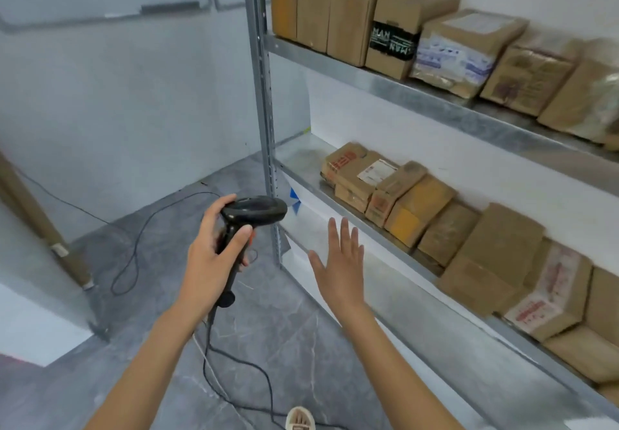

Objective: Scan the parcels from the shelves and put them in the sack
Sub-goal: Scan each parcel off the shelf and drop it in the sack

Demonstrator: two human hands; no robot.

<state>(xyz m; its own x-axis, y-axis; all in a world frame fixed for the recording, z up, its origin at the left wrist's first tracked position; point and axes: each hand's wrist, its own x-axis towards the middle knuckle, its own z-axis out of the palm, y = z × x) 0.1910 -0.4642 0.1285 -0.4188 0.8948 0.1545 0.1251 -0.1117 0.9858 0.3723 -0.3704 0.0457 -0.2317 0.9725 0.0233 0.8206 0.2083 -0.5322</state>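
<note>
You keep the scanner (249,225) in your left hand (211,255), fingers wrapped around its handle at the centre of the frame, probably so the other stays free. Your right hand (338,268) is flat, fingers spread, holding nothing, reaching toward the parcels (402,201) on the lower shelf (385,282) at right.

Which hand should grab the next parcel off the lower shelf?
Right. The right hand is open, holds nothing and is nearer the lower-shelf parcels. The left hand grips the scanner.
</note>
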